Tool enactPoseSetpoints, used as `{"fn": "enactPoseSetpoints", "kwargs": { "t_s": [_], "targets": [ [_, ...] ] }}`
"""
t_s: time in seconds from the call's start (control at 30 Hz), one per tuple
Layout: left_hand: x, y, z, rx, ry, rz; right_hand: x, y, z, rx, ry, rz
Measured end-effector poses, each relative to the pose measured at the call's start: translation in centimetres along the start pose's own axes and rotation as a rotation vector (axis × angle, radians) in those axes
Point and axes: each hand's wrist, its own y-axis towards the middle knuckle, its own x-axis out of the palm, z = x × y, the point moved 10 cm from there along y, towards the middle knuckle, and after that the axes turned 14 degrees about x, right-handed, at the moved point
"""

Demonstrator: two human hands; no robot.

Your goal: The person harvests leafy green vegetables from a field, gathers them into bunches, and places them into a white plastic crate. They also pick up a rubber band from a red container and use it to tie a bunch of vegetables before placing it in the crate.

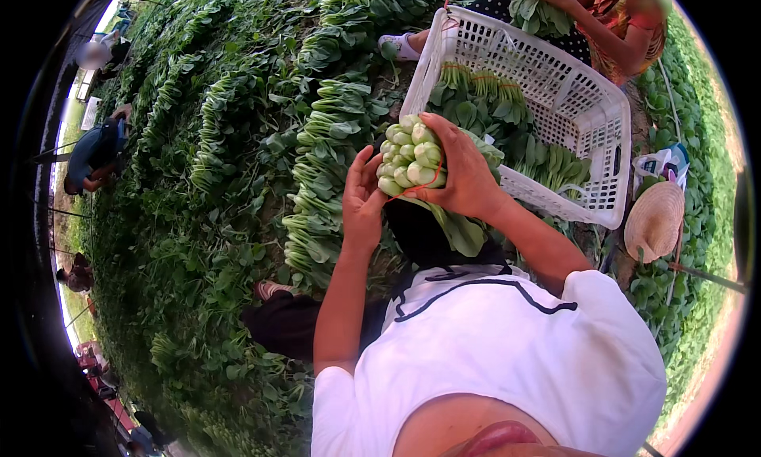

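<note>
Between my two hands is a bunch of leafy greens, likely bok choy [410, 154], its pale cut stem ends turned up toward me. My right hand [467, 165] grips the bunch from the right side, thumb and fingers around the stems. My left hand [362, 186] supports it on the left, with fingers curled against the stems. A thin red tie [419, 186] loops across the front of the stems and runs between my hands. Leaves hang below and behind the bunch, over my dark trousers.
A white plastic crate [594, 106] holding tied bunches of greens [481, 100] stands ahead to the right. Beyond it a co-worker [618, 35] holds greens. A straw hat [654, 222] lies right of the crate. Rows of cut greens [324, 177] run along the ground at left.
</note>
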Motion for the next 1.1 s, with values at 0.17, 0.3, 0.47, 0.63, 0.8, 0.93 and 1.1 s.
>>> {"fn": "enactPoseSetpoints", "kwargs": {
  "t_s": [0.17,0.3,0.47,0.63,0.8,0.93,1.1],
  "targets": [
    [3.3,-0.3,-0.3,0.064,-0.035,0.132,-1.7,-0.7,2.4,0.203,-0.062,-0.064],
    [5.9,-0.3,-0.3,0.035,-0.156,0.159,-4.2,-1.4,1.3,0.192,-0.187,-0.022],
    [9.6,2.9,4.4,0.051,-0.277,-0.224,-8.1,-1.9,2.5,0.289,0.464,0.017],
    [16.4,7.6,5.9,0.056,-0.143,-0.535,-6.7,-1.2,2.9,0.3,0.52,0.023],
    [17.5,10.6,4.3,0.088,0.011,-0.354,-7.2,0.4,4.8,0.368,0.823,0.003],
    [20.2,12.8,0.2,0.01,0.008,-0.441,-10.1,2.8,10.8,0.339,0.615,0.025],
    [11.4,14.1,-7.3,-0.056,0.389,-0.309,-17.7,4.6,27.7,0.671,0.428,0.233]
  ]
}}
